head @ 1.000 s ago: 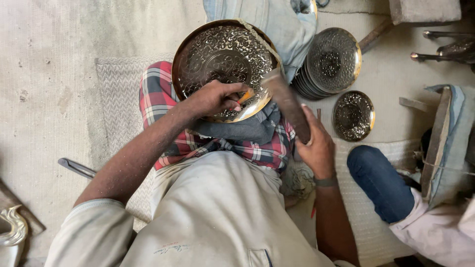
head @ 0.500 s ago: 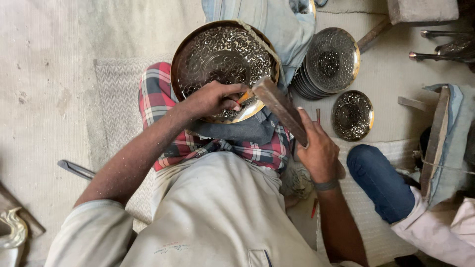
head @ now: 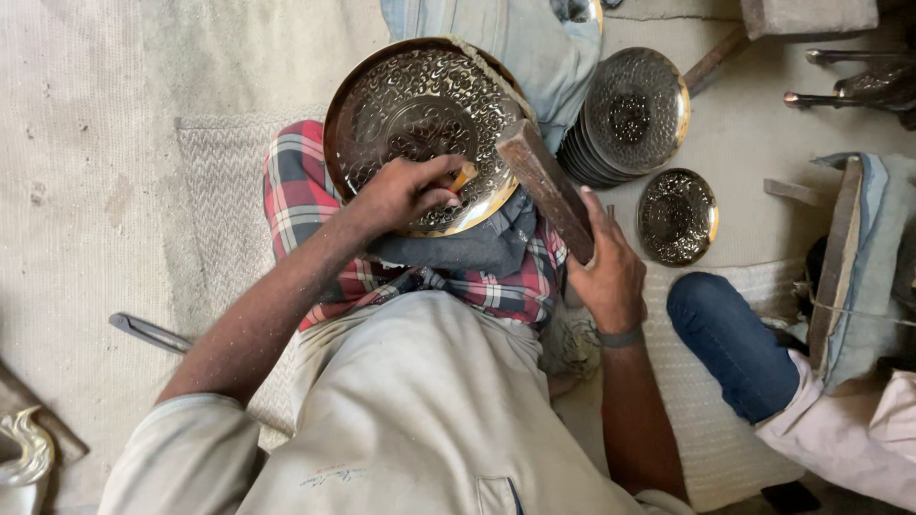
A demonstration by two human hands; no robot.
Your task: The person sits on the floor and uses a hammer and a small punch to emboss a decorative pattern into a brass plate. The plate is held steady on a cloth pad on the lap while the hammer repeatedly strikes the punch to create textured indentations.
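The right hand point(head: 606, 272) has swung its wooden block point(head: 546, 186) closer to the shiny patterned plate point(head: 420, 105), toward eleven o'clock, while the left hand point(head: 401, 195) pinches a small chisel point(head: 463, 176).

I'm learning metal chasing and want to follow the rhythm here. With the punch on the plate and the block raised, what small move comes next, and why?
Probably a short downward tap of the wooden block onto the punch. The left hand pins the punch against the plate near its lower rim, while the right hand holds the block raised just beside it, apart from the punch.
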